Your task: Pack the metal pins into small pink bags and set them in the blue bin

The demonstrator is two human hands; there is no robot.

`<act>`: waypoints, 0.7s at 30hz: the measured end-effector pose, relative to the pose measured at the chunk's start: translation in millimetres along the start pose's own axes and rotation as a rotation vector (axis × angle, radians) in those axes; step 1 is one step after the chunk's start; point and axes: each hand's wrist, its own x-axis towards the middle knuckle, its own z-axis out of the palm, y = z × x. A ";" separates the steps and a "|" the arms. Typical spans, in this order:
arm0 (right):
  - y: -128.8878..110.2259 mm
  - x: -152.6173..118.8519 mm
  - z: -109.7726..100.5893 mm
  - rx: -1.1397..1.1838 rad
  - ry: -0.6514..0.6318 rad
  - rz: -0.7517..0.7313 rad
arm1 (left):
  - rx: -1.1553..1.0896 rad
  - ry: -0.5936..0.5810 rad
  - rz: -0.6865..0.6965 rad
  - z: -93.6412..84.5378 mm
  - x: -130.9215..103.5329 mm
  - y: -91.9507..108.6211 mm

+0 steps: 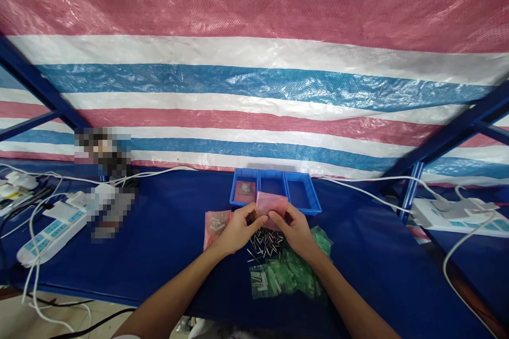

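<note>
Between my two hands is a pink plastic bag [272, 203]. My left hand [239, 228] pinches its left side, and my right hand [293, 226] grips the right side, thumbs toward each other. Below the hands lies a loose pile of thin metal pins or screws [267, 244]; their exact kind is too small to tell. Beside my left hand rests another pink bag [214, 226] with small pieces inside. Green-tinted plastic bags [286, 274] spread under and beside my right forearm. Just beyond the hands stands a blue compartment tray [318, 204], its left compartment holding a pink bag [245, 190].
White power strips lie at the left [55, 230] and right [453, 217] of the blue table [159, 243], with white cables trailing. Blue metal posts slant up at both sides. A striped plastic sheet [254, 79] hangs behind the table. A blurred patch covers something at the left.
</note>
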 end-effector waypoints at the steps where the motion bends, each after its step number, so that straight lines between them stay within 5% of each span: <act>1: -0.3 -0.1 0.0 -0.009 -0.001 0.000 | -0.002 0.004 0.000 -0.3 -0.2 0.3; 12: -0.2 -0.6 1.5 -0.023 0.227 -0.025 | -0.099 0.026 -0.030 0.3 1.8 -1.7; 17: -3.0 -1.7 1.0 -0.058 0.185 -0.052 | -0.275 0.046 -0.021 3.1 0.5 -2.8; 21: -6.6 -4.1 1.0 -0.042 0.196 -0.086 | -0.127 0.165 0.082 3.8 -1.3 -1.1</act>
